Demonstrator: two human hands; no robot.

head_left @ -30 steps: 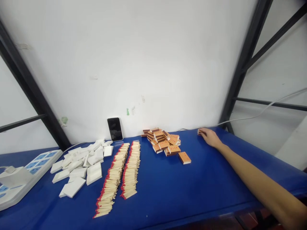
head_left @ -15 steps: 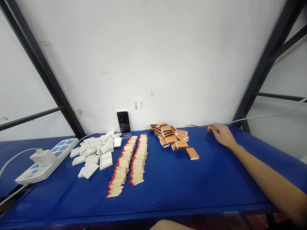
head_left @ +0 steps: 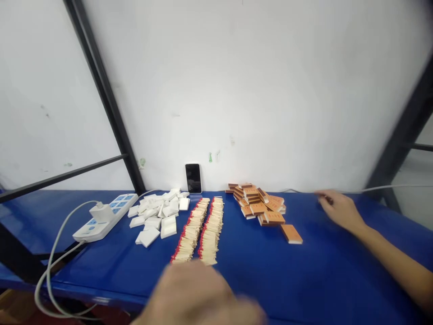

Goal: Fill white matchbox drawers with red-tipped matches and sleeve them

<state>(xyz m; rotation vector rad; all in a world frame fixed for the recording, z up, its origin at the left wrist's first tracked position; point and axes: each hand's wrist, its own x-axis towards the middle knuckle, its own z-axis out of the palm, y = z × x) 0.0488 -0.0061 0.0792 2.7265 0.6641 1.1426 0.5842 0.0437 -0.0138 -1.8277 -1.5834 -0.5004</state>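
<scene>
Matchsticks [head_left: 211,232], red-headed: two rows on blue surface [head_left: 257,275]. Left hand [head_left: 196,295]: before their near ends, blurred; grip cannot be told. Orange matchboxes [head_left: 259,208]: heap, right of rows. Right hand [head_left: 342,213]: farther right, curled; grip's contents, if any, unclear. White trays [head_left: 168,227]: heap, left of rows. Phone [head_left: 193,178]: behind, upright.

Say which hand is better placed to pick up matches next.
Probably the left hand: though blurred, it appears close to the matches, while the right hand is farther off, beyond the matchboxes.
</scene>
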